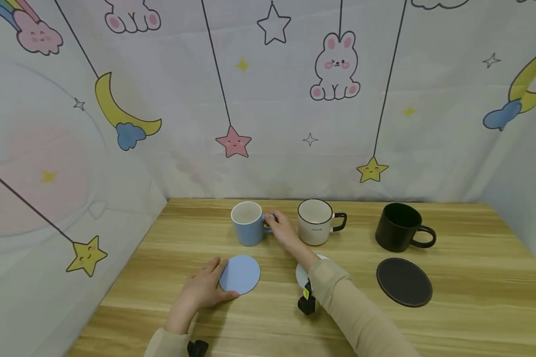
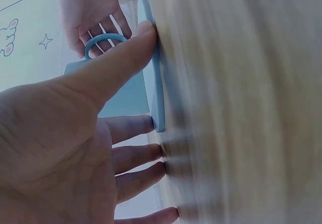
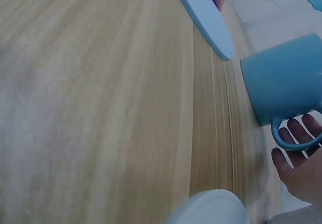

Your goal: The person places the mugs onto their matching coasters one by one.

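The left hand (image 1: 205, 287) lies at the left edge of a round light-blue coaster (image 1: 240, 275), flat on the table. Its thumb and index finger hold the rim from opposite sides, as the left wrist view shows, while the other fingertips touch the wood. Just behind the coaster stands an upright blue mug (image 1: 249, 228) with a white inside. At the mug's handle, on its right side, is the right hand (image 1: 283, 230), its fingers about the handle; the thumb's exact hold is hidden. In the right wrist view the blue mug (image 3: 284, 78) stands beyond the coaster (image 3: 209, 20).
A white mug (image 1: 314, 223) with a black rim stands right of the right hand. Its pale coaster (image 1: 301, 276) is partly covered by the right forearm. Farther right are a black mug (image 1: 397, 228) and a black round coaster (image 1: 404, 282). A patterned cloth (image 1: 277, 168) hangs behind the wooden table (image 1: 482, 277).
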Available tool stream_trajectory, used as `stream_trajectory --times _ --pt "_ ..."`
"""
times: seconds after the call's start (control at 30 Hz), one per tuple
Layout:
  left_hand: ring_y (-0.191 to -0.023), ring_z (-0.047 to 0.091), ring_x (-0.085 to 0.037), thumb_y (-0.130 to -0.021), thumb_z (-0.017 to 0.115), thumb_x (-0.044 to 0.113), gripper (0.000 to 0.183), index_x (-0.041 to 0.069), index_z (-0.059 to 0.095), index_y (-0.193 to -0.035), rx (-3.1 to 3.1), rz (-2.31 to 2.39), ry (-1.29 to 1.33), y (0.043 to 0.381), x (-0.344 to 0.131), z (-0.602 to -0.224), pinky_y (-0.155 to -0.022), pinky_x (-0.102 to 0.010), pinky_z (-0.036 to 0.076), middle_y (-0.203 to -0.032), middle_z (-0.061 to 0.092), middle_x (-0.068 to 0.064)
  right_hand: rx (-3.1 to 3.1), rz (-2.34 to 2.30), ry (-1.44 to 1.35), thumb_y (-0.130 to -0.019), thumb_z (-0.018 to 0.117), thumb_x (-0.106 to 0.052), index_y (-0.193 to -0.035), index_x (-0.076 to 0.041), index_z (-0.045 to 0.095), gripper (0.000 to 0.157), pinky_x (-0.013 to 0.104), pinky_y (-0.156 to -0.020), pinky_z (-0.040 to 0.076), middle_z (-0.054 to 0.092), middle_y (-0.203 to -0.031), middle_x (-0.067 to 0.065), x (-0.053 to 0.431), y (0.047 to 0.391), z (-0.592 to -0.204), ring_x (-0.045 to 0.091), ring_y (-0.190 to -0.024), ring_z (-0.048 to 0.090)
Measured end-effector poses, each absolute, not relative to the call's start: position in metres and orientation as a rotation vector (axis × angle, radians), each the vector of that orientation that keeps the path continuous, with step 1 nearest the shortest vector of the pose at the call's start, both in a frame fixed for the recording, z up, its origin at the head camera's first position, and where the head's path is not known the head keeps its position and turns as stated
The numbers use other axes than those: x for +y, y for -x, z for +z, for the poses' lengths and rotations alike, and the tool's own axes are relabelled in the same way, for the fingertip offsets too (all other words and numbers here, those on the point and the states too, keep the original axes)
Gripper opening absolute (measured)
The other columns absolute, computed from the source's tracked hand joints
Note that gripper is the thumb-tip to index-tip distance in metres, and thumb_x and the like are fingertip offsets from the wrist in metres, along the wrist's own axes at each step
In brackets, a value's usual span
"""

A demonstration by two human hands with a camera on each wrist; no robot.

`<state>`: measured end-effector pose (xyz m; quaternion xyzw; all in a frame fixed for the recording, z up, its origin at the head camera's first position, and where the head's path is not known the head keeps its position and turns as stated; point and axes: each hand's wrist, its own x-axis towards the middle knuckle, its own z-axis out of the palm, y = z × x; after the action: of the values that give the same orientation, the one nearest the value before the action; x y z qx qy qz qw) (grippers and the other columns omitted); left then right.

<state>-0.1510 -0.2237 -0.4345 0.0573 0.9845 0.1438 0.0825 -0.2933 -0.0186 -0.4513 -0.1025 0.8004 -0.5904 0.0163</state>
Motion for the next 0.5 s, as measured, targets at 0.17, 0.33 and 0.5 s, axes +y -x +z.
stream_trajectory --times 0.17,0.33,0.5 --pt "-0.134 0.040 -0.047 -0.073 0.079 0.049 0.091 0.002 0.043 -0.142 2.944 0.439 -0.172 0.1492 -0.2230 -0.4327 -0.095 -0.072 0.037 -0.149 0.037 -0.026 2.538 -1.767 0.323 -0.100 0.048 -0.025 -0.111 -0.003 0.063 0.029 0.038 -0.089 0.050 0.068 -0.108 0.017 -0.0191 0.2936 -0.4496 0.027 -0.103 0.063" --pt "-0.134 0.040 -0.048 -0.073 0.078 0.049 0.091 0.001 0.043 -0.143 2.939 0.435 -0.177 0.1495 -0.2219 -0.4311 -0.095 -0.072 0.037 -0.149 0.037 -0.027 2.520 -1.761 0.339 -0.099 0.048 -0.022 -0.105 0.000 0.063 0.027 0.034 -0.083 0.051 0.067 -0.104 0.021 -0.0176 0.2946 -0.4459 0.031 -0.098 0.064" --pt "-0.134 0.039 -0.049 -0.074 0.078 0.049 0.091 0.001 0.043 -0.143 2.939 0.438 -0.175 0.1487 -0.2225 -0.4302 -0.095 -0.072 0.036 -0.150 0.036 -0.027 2.484 -1.800 0.356 -0.099 0.049 -0.020 -0.102 0.005 0.061 0.028 0.038 -0.088 0.052 0.067 -0.104 0.025 -0.0193 0.2955 -0.4445 0.036 -0.099 0.066"
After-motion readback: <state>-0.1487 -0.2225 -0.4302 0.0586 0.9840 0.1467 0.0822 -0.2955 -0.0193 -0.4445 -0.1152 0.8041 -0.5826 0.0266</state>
